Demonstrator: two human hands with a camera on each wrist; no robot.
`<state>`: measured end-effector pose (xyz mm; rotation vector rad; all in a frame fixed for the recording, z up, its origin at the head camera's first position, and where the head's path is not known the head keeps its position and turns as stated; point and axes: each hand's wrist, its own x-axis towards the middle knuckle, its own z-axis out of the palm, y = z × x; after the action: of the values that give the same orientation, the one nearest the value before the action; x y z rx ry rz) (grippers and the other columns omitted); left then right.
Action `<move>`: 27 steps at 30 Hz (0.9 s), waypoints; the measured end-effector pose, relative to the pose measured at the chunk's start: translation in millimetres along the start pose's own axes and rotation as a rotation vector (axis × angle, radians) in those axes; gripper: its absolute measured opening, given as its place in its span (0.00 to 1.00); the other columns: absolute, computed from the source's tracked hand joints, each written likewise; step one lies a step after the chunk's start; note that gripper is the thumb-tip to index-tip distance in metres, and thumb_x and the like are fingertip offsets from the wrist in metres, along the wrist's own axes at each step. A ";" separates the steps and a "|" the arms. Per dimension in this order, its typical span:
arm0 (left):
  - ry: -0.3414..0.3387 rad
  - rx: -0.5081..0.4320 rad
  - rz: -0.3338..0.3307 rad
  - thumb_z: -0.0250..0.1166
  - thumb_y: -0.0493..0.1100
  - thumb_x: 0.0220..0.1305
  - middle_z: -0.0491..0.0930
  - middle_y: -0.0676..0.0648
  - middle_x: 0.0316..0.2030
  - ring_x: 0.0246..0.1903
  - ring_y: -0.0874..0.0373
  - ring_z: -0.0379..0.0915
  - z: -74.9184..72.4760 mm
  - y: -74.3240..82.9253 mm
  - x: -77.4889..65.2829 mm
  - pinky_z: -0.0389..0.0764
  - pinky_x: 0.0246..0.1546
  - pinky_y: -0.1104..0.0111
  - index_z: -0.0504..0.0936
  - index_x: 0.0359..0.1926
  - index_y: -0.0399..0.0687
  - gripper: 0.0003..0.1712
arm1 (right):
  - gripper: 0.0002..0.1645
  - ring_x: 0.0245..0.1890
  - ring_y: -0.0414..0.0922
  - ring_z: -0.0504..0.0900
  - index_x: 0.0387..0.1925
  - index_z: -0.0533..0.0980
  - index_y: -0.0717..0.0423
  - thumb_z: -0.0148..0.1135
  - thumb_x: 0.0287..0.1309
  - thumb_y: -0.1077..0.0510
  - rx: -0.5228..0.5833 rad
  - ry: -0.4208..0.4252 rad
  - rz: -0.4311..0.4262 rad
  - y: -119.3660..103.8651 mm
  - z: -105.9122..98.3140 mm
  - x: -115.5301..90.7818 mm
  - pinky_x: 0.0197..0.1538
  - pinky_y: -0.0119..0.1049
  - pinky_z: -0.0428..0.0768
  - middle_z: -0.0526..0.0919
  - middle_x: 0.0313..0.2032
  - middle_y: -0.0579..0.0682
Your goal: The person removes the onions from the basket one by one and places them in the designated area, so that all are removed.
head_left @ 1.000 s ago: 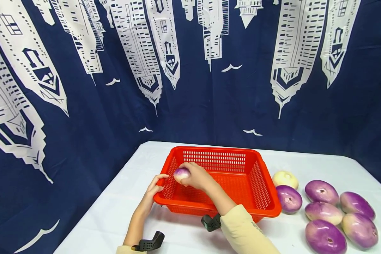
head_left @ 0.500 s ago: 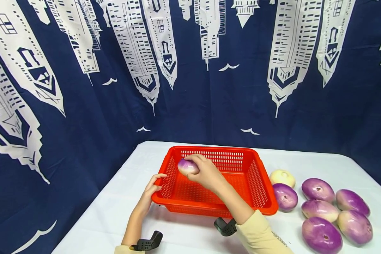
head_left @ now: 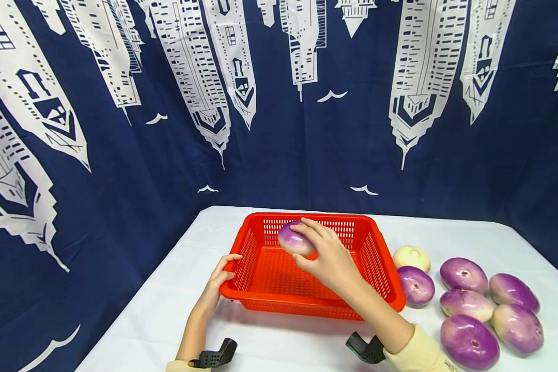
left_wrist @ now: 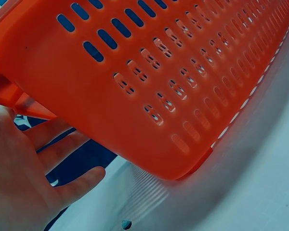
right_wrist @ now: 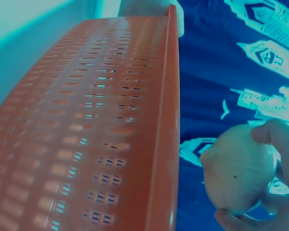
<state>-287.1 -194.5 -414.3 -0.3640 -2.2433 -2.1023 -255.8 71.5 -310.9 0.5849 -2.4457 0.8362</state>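
Note:
A purple-and-white turnip [head_left: 294,238] is up over the red plastic basket [head_left: 307,301], gripped between the thumb and fingers of my right hand [head_left: 329,254]. In the right wrist view the turnip [right_wrist: 238,168] shows its pale side with a small nub, beyond the basket's rim [right_wrist: 169,120]. My left hand [head_left: 217,283] holds the basket's left rim, fingers lapped over the edge. Seen from the left wrist, that hand [left_wrist: 33,168] sits at the basket's corner, its fingertips partly hidden behind the red wall [left_wrist: 111,110].
Right of the basket lie several purple turnips [head_left: 469,341] in a loose cluster, plus a pale yellowish one [head_left: 412,258] near the basket's right side. They rest on a white-covered table [head_left: 158,315]. Behind hangs a dark blue cloth [head_left: 279,155] with white building prints.
My right hand has lifted the turnip from the basket's left side and carried it up and to the right. My left hand stays on the rim, and the view shifts slightly.

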 end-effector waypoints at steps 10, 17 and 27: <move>-0.005 0.007 -0.014 0.41 0.35 0.51 0.60 0.40 0.56 0.49 0.44 0.62 -1.1 1.0 -1.2 0.68 0.44 0.64 0.64 0.57 0.44 0.29 | 0.32 0.57 0.49 0.67 0.53 0.72 0.38 0.67 0.41 0.55 -0.021 0.161 -0.057 15.2 -25.8 -39.7 0.42 0.49 0.78 0.69 0.59 0.45; 0.004 0.007 -0.017 0.41 0.35 0.51 0.61 0.40 0.56 0.49 0.45 0.62 -1.2 1.0 0.2 0.69 0.43 0.65 0.64 0.57 0.43 0.29 | 0.36 0.54 0.54 0.68 0.53 0.73 0.44 0.69 0.35 0.63 -0.044 0.281 -0.077 33.1 -50.8 -63.3 0.45 0.57 0.73 0.70 0.58 0.51; 0.001 0.003 0.007 0.40 0.35 0.50 0.62 0.40 0.55 0.49 0.48 0.62 -0.7 -1.1 0.7 0.68 0.46 0.65 0.65 0.57 0.42 0.29 | 0.41 0.53 0.59 0.65 0.56 0.71 0.43 0.71 0.33 0.62 -0.129 0.294 0.102 57.1 -87.4 -97.0 0.41 0.67 0.66 0.67 0.61 0.52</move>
<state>-288.2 -195.2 -415.2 -0.3698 -2.2412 -2.0947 -182.9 192.4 -330.6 0.2699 -2.2520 0.7391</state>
